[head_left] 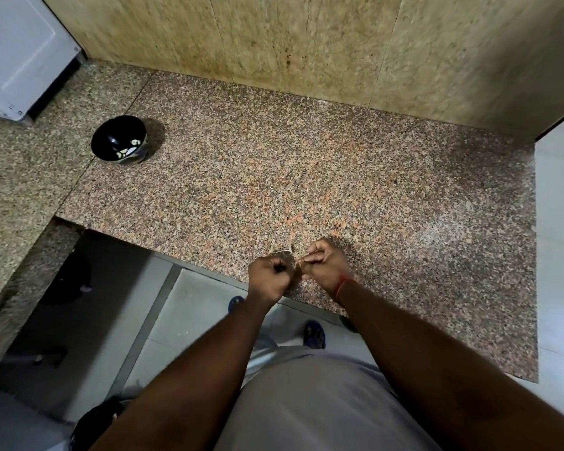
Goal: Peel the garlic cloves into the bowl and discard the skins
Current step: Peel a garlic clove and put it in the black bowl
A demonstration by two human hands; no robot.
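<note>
Evidently a clove point(297, 262) is being peeled between the closed left hand point(269, 277) and right hand point(323, 265), pinched at the counter point(339, 177) edge, well apart from the bowl point(119, 139), where a few pale cloves seem already dropped. More peeling and skin disposal are judged left; stone wall behind the bowl, tiled floor below.
</note>
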